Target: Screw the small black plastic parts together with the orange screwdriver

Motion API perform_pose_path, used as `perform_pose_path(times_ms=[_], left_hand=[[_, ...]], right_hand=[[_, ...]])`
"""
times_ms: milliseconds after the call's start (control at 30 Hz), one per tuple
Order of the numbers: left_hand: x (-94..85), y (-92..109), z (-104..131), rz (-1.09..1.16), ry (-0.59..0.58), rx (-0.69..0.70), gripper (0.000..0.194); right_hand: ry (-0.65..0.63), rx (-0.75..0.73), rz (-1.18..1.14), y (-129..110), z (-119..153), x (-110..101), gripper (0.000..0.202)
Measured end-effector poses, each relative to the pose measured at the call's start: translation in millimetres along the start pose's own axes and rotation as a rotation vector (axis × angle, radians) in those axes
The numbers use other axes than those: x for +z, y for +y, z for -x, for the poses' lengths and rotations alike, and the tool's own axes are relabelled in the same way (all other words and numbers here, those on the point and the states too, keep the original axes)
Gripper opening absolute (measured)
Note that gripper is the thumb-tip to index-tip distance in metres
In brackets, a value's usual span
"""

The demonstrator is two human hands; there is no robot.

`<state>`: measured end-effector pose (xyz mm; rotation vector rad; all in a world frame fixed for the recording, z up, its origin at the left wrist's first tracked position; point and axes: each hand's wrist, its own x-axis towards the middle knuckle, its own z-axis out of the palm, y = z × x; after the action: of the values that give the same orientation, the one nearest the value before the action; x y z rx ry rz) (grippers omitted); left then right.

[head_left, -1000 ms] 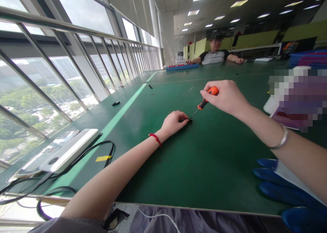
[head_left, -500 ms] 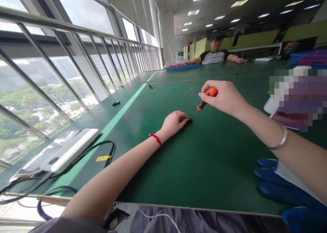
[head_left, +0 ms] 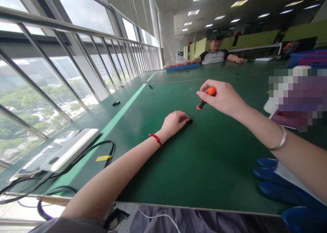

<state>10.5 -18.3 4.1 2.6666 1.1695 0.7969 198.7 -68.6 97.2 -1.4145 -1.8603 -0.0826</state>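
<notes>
**Small black part held at the tip of a screwdriver**

The part is pinched by the fingertips of the left hand, low against the green desk, near the middle of the view; its exact shape is too small and too covered to be made out. The screwdriver's tip is set at the part, with the shaft slanted up and to the right. Its orange-and-black handle is gripped by the right hand, which is raised above the desk. A red bracelet is worn on the left wrist, a silver bangle on the right.

Farther left, a black piece and a smaller black scrap are seen on either side of a light green stripe. Nearer, a white device is placed beside a black cable. At lower right, a blue-and-white glove is partly covered by the right forearm. At the far side, a blue tray with red items is seen near a co-worker, whose arms are rested on the desk.
</notes>
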Motion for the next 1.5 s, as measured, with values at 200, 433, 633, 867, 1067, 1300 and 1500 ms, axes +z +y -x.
perform_pose_path(times_ms=[200, 433, 633, 867, 1067, 1300, 1500], left_hand=[[0.5, 0, 1, -0.008, 0.0, 0.001, 0.02], [-0.7, 2, 1, 0.005, -0.005, -0.012, 0.02], [-0.6, 3, 1, -0.003, -0.002, -0.016, 0.018], [1.6, -1, 1, 0.036, 0.015, -0.012, 0.015], [1.6, -1, 1, 0.023, 0.041, -0.01, 0.012], [-1.8, 5, 2, -0.042, 0.058, -0.021, 0.009], [-4.5, 10, 0, -0.164, 0.06, -0.023, 0.01]], right_hand=[[0.022, 0.006, -0.014, -1, 0, 1, 0.025], [0.028, -0.003, -0.025, -2, 0, 1, 0.029], [0.014, -0.016, -0.034, -1, -1, 0, 0.027], [0.018, -0.055, -0.072, -1, 0, 1, 0.016], [0.013, -0.049, -0.077, -5, 3, 2, 0.017], [-0.054, -0.022, -0.084, -6, 4, 3, 0.023], [0.017, 0.019, -0.103, -6, 2, 10, 0.021]])
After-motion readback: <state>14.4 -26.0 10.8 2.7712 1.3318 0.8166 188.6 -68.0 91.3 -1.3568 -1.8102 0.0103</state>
